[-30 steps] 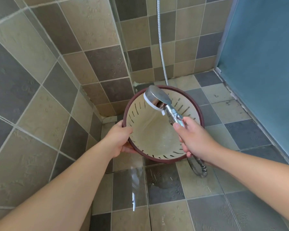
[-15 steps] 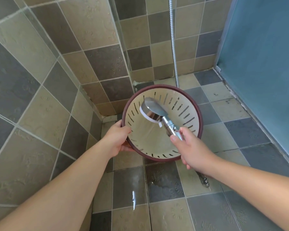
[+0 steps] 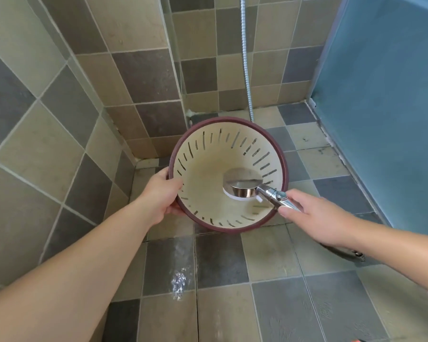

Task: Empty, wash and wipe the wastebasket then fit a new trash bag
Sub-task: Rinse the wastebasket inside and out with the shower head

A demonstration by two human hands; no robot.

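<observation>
The wastebasket [image 3: 208, 169] is cream inside with slotted walls and a dark red rim, held above the tiled floor with its mouth toward me. My left hand [image 3: 158, 196] grips its left rim, thumb inside. My right hand [image 3: 314, 215] holds the chrome shower head [image 3: 242, 185] by its handle at the basket's right rim. The head sits inside the basket's mouth, pointing into it. Its metal hose [image 3: 246, 70] hangs down the back wall.
Tiled walls close in at the left and back, meeting at a corner behind the basket. A blue panel [image 3: 386, 119] stands at the right. The floor tiles [image 3: 181, 280] below the basket are wet, with water splashing there.
The shower head has moved from the basket's upper left, across its mouth, to the lower right. My right hand shifted right with it. The basket's mouth has turned more toward me.
</observation>
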